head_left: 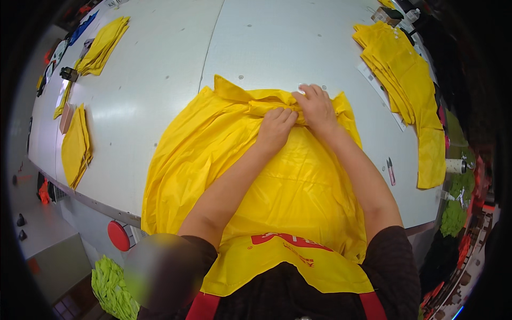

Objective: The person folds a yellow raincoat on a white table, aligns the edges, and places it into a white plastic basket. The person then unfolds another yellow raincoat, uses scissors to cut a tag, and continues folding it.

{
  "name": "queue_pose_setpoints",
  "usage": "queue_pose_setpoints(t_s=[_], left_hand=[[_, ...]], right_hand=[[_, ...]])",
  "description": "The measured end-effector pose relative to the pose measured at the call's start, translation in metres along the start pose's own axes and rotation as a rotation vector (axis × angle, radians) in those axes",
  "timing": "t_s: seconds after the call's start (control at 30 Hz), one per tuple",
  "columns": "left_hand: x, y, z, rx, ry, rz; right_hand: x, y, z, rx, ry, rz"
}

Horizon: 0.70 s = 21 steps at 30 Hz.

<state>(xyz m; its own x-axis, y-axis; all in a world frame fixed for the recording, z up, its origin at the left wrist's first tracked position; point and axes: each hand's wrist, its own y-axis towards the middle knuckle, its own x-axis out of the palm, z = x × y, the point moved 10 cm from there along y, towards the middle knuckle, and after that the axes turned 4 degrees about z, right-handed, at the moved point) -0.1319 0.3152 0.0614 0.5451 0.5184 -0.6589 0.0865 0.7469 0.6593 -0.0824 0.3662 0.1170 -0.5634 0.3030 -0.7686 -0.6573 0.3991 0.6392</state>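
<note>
White table (160, 80) — both hands, left hand (276, 128) & right hand (316, 106), clamped on yellow garment (298, 186) folded edge.

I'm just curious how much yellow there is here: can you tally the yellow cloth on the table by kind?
Spread yellow garment under both hands: 1
Stacks of folded yellow cloth on the left: 2
Pile of yellow cloth on the right: 1
Narrow yellow strip at the left edge: 1
Total: 5
</note>
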Motion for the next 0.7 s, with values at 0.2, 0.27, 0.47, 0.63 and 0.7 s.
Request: queue_pose_setpoints(t_s=[0.2, 0.27, 0.47, 0.63, 0.7], left_hand=[[0.004, 0.017, -0.015, 0.013, -0.147, -0.063], [0.016, 0.023, -0.023, 0.007, -0.186, -0.140], [0.054, 0.045, -0.041, -0.042, -0.171, -0.376], [0.057, 0.042, -0.043, 0.004, -0.233, -0.311], [0.038, 0.045, -0.039, 0.023, -0.273, -0.110]], right_hand=[[0.086, 0.000, 0.037, 0.022, 0.091, -0.453], [0.098, -0.003, 0.093, 0.437, 0.228, -0.320], [0.125, -0.011, 0.106, 0.712, 0.375, -0.473], [0.139, 0.024, 0.074, 0.523, 0.634, -0.684], [0.142, 0.039, 0.059, 0.551, 0.685, -0.765]])
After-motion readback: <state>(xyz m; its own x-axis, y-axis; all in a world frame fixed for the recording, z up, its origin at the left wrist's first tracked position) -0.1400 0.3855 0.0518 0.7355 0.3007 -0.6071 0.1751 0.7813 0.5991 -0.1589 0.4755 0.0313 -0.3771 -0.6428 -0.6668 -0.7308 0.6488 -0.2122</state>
